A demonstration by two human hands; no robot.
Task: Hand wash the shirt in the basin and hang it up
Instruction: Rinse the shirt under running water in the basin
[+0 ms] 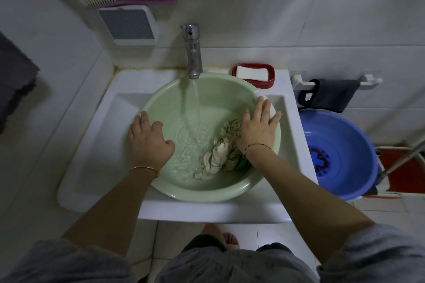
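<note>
two basins (161,99) (345,135), two hands (149,142) (257,126), one shirt (218,156), one tap (194,53), one soap dish (271,80), one brush (128,1).

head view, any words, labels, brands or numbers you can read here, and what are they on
No text here can be read.
blue basin: a dark printed mark on its bottom, too blurred to read.
tap: a red dot near the top, no lettering.
soap bar and green basin: no lettering visible.
</note>
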